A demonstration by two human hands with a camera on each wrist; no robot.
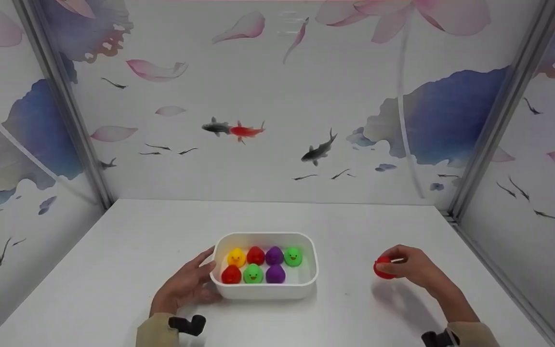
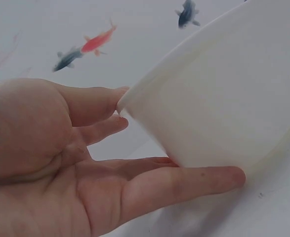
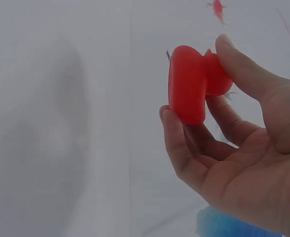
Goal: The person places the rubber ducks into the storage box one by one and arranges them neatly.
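A white plastic box (image 1: 262,291) stands on the table, holding several small toy ducks in yellow, red, purple and green. My left hand (image 1: 188,284) holds the box at its left end. In the left wrist view, the thumb is at the rim of the box (image 2: 224,98) and the other fingers lie against its outside wall and lower edge. To the right of the box and raised off the table, my right hand (image 1: 415,265) pinches a red toy duck (image 1: 383,268) between thumb and fingertips. The right wrist view shows this red duck (image 3: 188,89) from the side.
The white table (image 1: 152,231) meets a back wall (image 1: 268,178) printed with fish and petals. Similar panels with metal corner posts stand at left and right. Among the ducks in the box are a yellow duck (image 1: 236,257) and a green duck (image 1: 293,256).
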